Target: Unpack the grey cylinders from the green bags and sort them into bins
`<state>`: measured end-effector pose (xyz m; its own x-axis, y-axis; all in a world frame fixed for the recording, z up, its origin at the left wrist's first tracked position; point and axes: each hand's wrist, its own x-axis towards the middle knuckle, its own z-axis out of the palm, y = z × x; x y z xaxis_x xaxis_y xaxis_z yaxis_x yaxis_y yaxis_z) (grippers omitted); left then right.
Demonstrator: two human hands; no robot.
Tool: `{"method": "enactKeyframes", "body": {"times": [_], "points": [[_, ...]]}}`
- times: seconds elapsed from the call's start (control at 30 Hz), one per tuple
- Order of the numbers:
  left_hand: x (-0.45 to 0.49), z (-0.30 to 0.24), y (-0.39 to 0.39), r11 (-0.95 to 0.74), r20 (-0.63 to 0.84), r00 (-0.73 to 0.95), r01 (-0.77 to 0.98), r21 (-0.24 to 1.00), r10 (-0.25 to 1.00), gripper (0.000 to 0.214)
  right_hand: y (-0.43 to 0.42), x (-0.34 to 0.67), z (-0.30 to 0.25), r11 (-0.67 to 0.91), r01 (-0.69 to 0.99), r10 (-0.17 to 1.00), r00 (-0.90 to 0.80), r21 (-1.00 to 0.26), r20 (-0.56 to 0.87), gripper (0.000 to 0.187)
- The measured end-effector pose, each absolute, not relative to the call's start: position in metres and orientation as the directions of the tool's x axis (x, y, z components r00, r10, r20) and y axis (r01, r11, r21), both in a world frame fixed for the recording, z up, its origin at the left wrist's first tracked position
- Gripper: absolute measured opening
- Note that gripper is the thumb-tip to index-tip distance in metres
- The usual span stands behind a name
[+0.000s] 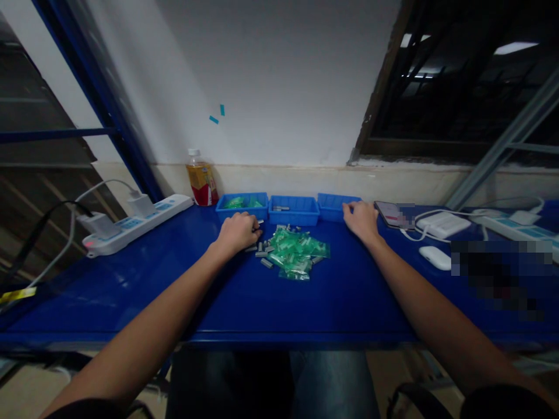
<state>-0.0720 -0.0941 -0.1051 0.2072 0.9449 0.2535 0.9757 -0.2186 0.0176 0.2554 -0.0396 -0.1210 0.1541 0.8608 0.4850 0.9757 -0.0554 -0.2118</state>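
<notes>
My left hand (239, 231) is closed at the left edge of a pile, in front of the left blue bin (242, 214). A small pale piece shows by its fingertips; what they pinch is too small to make out. My right hand (360, 220) has its fingers bent over the front right side of the right blue bin (334, 214), gripping it. Between the hands lies a heap of green-tinted clear plastic bags (294, 250). Small grey metal pieces (266, 263) are scattered around it. The middle blue bin (293, 219) holds a few grey pieces, the left bin green bags.
A drink bottle (202, 180) stands behind the left bin. A white power strip (137, 224) with plugs lies at left. On the right are a phone (388, 214), a white charger (443, 224) with cables, a white case (434, 258) and another power strip (515, 230). A wall closes the table's back.
</notes>
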Motion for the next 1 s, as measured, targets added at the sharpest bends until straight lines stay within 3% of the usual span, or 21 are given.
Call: {"method": "enactKeyframes", "body": {"times": [0.13, 0.27, 0.4, 0.5, 0.6, 0.8, 1.0], "points": [[-0.065, -0.109, -0.096, -0.166, 0.283, 0.152, 0.986, 0.023, 0.947, 0.023, -0.047, 0.247, -0.119, 0.047, 0.98, 0.803, 0.079, -0.195, 0.591, 0.038], [-0.065, -0.111, -0.095, -0.2, 0.322, 0.171, 0.978, 0.059, 0.931, 0.015, -0.066, 0.219, -0.115, 0.322, 0.931, 0.689, -0.107, -0.171, 0.717, 0.03], [-0.063, -0.107, -0.095, -0.399, 0.396, 0.317, 0.906, 0.144, 0.862, 0.009, -0.091, 0.18, -0.112, 0.606, 0.788, 0.577, -0.344, -0.106, 0.741, 0.026], [-0.054, -0.105, -0.1, -0.614, 0.476, 0.442, 0.727, 0.307, 0.76, 0.008, -0.106, 0.159, -0.112, 0.706, 0.708, 0.514, -0.499, -0.014, 0.698, 0.03], [-0.043, -0.106, -0.106, -0.689, 0.492, 0.491, 0.598, 0.409, 0.718, 0.005, -0.113, 0.15, -0.115, 0.754, 0.655, 0.477, -0.601, 0.054, 0.641, 0.024], [-0.038, -0.105, -0.111, -0.7, 0.515, 0.478, 0.427, 0.572, 0.712, 0.014, -0.112, 0.15, -0.116, 0.798, 0.603, 0.453, -0.59, -0.009, 0.668, 0.017], [-0.039, -0.102, -0.111, -0.681, 0.552, 0.398, 0.402, 0.613, 0.732, 0.016, -0.109, 0.148, -0.114, 0.81, 0.571, 0.469, -0.493, -0.135, 0.732, 0.015]]}}
